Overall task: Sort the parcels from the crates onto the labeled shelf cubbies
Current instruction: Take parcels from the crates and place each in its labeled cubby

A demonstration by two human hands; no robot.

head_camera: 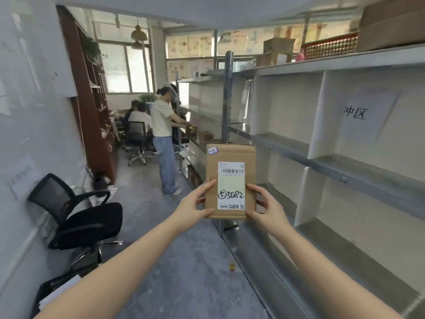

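I hold a flat brown cardboard parcel (231, 162) upright in front of me, at the middle of the view. It carries a white shipping label with a barcode and handwritten "5 5082", plus a small sticker at its top left corner. My left hand (195, 203) grips its lower left edge and my right hand (264, 206) grips its lower right edge. The grey metal shelf unit (345, 166) with white dividers runs along the right. A paper label (368, 116) with handwritten characters hangs in one upper cubby.
A black mesh office chair (78, 212) stands at the left against the wall. A person in a pale shirt and jeans (164, 143) works at the shelves further down the aisle, with others seated behind. Cardboard boxes and a red crate (328, 48) sit on the top shelf.
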